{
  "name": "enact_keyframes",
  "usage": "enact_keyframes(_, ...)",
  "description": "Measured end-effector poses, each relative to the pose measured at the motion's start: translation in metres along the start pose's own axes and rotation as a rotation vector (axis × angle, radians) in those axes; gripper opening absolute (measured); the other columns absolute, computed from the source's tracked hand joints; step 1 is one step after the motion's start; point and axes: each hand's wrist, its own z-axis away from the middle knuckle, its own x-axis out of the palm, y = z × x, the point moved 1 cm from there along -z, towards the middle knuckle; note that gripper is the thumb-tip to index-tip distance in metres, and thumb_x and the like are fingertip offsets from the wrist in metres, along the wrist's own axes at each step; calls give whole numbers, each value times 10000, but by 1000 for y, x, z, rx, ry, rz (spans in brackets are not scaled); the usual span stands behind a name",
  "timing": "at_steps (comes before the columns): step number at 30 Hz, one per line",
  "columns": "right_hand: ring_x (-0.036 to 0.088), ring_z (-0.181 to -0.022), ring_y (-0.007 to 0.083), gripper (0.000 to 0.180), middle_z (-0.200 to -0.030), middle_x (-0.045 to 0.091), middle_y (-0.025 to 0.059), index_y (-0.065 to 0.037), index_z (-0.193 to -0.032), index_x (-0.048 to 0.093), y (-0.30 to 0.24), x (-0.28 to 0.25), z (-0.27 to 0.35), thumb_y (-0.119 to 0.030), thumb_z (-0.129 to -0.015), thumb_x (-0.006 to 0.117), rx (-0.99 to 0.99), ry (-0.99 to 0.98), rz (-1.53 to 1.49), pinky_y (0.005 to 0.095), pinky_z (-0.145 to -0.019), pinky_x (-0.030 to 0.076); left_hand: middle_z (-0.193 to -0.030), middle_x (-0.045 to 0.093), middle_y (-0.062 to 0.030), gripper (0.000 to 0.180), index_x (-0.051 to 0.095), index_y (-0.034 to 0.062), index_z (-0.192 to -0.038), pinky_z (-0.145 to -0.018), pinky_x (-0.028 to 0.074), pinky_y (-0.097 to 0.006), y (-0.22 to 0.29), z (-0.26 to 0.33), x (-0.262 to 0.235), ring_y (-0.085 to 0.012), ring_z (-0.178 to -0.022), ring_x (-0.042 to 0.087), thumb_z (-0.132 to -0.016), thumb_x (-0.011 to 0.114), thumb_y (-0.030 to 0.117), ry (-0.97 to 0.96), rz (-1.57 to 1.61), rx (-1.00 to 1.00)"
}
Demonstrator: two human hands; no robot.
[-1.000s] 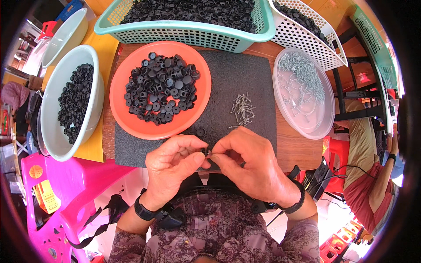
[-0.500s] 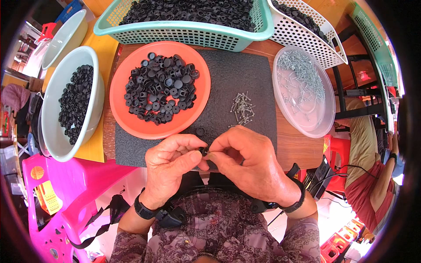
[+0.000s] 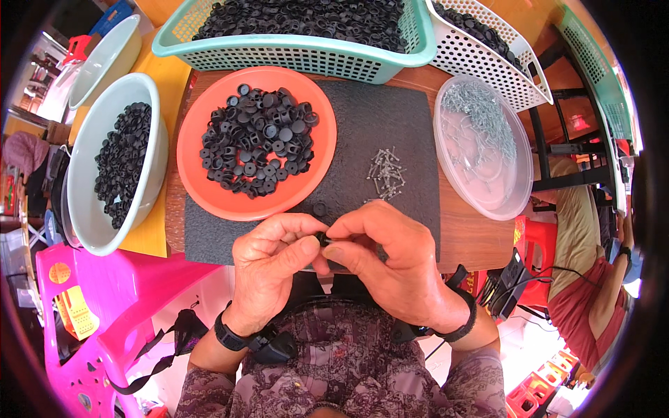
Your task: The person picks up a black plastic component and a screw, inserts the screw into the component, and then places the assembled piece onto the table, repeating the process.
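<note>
Close in front of me, my left hand (image 3: pixel 275 254) pinches a small black plastic part (image 3: pixel 323 238) between thumb and fingers. My right hand (image 3: pixel 383 244) meets it there, its thumb and forefinger closed on a thin metal screw that points into the black part; the fingertips hide most of it. One loose black cap (image 3: pixel 320 208) lies on the dark mat (image 3: pixel 348 139) just beyond my fingers. Farther right on the mat is a small pile of silver screws (image 3: pixel 387 174). The orange bowl (image 3: pixel 188 160) holds many black caps and fittings.
A clear round tub (image 3: pixel 481 198) of screws stands at right. Behind are a green basket (image 3: pixel 293 52) and a white basket (image 3: pixel 502 73) of black parts. A pale bowl (image 3: pixel 155 167) of black parts and a pink chair (image 3: pixel 132 292) are at left. Another person's arm (image 3: pixel 610 292) shows far right.
My right hand has shifted slightly left, its fingertips pressing closer to the black part. My left hand stays almost in place.
</note>
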Motion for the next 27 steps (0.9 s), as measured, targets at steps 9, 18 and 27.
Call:
enact_keyframes(9,582,-730,233,141,-816,648,76,-26,-865,641,6,10,-1,32,-755,706,-203,128,122,327,-656,453,-895,676,-120,218,609,-70,-1081,-637,561,-272,-3,3,0,-157,-687,658,-907,650,54,12,108,1)
enact_keyframes(18,568,-715,264,157,-810,631,89,-19,-860,631,11,22,-5,44,-732,697,-268,135,127,353,-643,452,-892,677,-115,245,609,-73,-1076,-641,552,-263,-4,7,-3,-150,-683,654,-893,675,76,91,108,12)
enact_keyframes(27,568,-752,303,252,-823,624,118,-13,-937,665,17,5,-7,52,-700,721,-128,170,56,380,-658,463,-859,693,-142,264,616,-69,-1057,-646,523,-279,10,10,-19,-170,-646,639,-898,681,133,142,43,91)
